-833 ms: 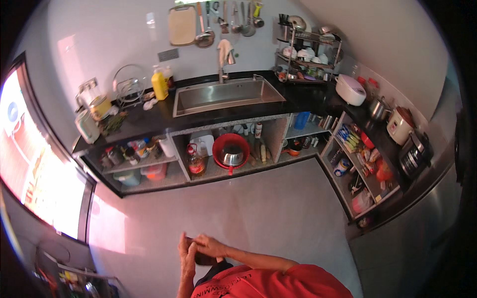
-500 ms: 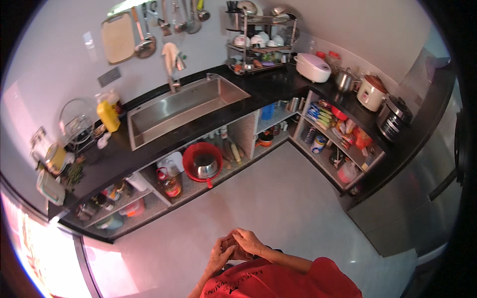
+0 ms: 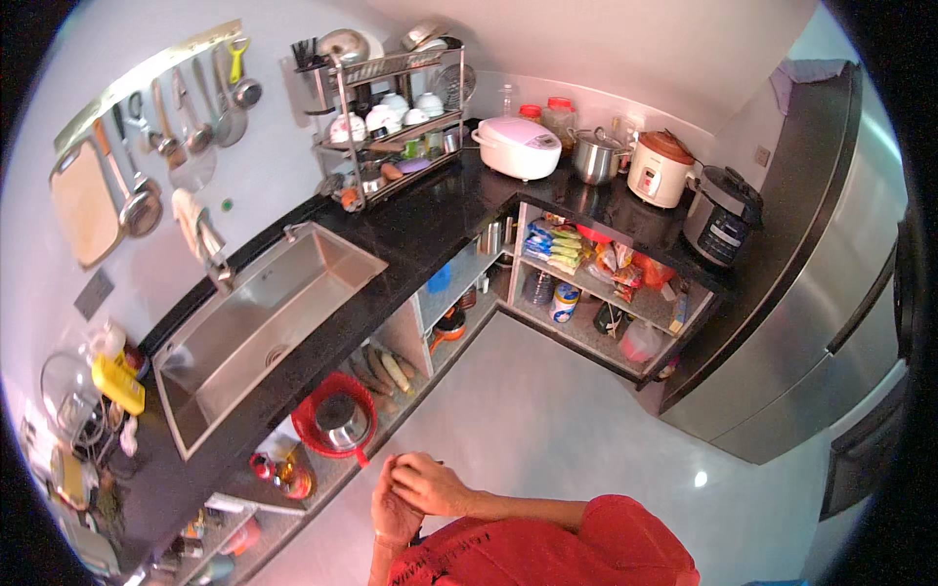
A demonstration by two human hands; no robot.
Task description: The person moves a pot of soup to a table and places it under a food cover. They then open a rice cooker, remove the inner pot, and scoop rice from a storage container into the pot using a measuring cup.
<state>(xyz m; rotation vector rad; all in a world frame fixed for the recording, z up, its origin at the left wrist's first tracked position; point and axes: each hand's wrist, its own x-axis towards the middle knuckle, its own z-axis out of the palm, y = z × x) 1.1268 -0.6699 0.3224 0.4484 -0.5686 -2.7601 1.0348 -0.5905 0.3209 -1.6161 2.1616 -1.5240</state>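
Both hands are together in front of my red shirt, above the floor. My left hand is upright, fingers bent in and partly covered by the other hand. Across it lies my right hand, its fingers curled over the left fingers. The two hands touch, and whatever may be between them is hidden. Nearest to them, on the low shelf beyond, sits a red basin with a metal pot in it.
A black counter turns a corner, with a steel sink on the left. A rice cooker, steel pot, cream cooker and black pressure cooker line the right arm. A steel fridge stands right; a dish rack fills the corner.
My view has swung to the right, so the sink and counter sit further left and more of the fridge shows. My hands stay clasped together, with the right hand now further over the left.
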